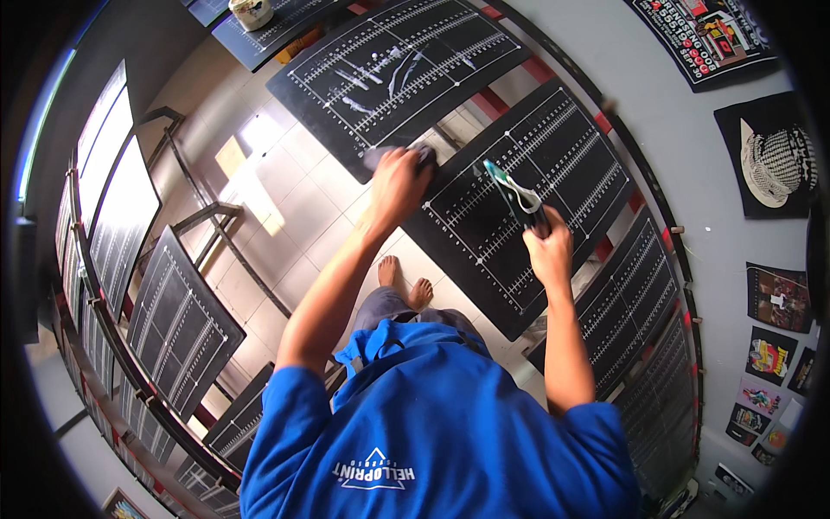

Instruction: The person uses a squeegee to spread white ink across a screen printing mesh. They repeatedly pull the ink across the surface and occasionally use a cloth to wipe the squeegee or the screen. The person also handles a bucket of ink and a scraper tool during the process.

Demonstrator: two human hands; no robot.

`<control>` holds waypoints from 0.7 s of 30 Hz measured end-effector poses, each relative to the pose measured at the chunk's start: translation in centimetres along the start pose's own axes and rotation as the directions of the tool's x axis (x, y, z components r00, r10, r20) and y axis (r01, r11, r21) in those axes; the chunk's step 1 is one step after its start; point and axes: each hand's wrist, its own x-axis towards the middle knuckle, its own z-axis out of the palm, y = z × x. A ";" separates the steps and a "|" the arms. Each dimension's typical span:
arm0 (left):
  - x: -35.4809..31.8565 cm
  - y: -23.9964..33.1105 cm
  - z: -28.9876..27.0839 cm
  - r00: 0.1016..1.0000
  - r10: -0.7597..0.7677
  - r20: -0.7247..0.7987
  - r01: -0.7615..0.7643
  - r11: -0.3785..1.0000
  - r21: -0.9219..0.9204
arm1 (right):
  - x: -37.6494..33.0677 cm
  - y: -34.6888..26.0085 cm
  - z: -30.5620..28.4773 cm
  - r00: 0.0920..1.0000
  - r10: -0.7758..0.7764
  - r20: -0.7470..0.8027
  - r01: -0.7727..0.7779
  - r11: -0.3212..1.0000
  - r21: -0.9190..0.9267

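My left hand (pixel 398 186) is closed on a dark grey cloth (pixel 373 159) at the near corner of a black grid-marked board (pixel 415 112). White smears mark the middle of that board. Closed around a dark handle, my right hand (pixel 552 255) holds a flat spreader-like tool (pixel 516 192) with a green edge and white paste on it. The tool is above a second black board (pixel 510 294) with white ruler lines; I cannot tell whether it touches.
More grid-marked boards stand in a row at right (pixel 618 294) and across the aisle at left (pixel 177 333). A paste-stained tub (pixel 251 13) sits on the far board. Metal frames (pixel 216 209) edge the tiled floor (pixel 290 221). Printed fabrics (pixel 774 156) hang on the right wall.
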 end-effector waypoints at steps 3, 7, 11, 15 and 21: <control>9.4 -1.5 6.1 0.928 -0.086 0.361 0.031 0.987 0.155 | -3.4 0.1 -1.6 0.979 0.199 -0.031 -0.197 0.978 0.063; 14.7 -2.5 11.6 0.763 -0.134 0.632 0.111 0.991 0.077 | -8.0 0.8 -4.2 0.939 0.311 -0.144 -0.310 0.950 0.030; 11.7 -3.4 15.3 0.886 -0.077 0.458 0.176 0.969 -0.176 | -13.7 2.9 -5.3 0.850 0.423 -0.314 -0.411 0.905 0.107; 8.4 -6.2 13.3 0.919 0.100 0.382 -0.019 0.978 -0.210 | -15.8 3.7 -5.1 0.792 0.516 -0.327 -0.484 0.856 0.180; 1.9 -7.5 6.7 0.892 0.180 0.415 -0.098 0.972 -0.212 | -12.8 1.4 -4.8 0.829 0.500 -0.250 -0.459 0.864 0.206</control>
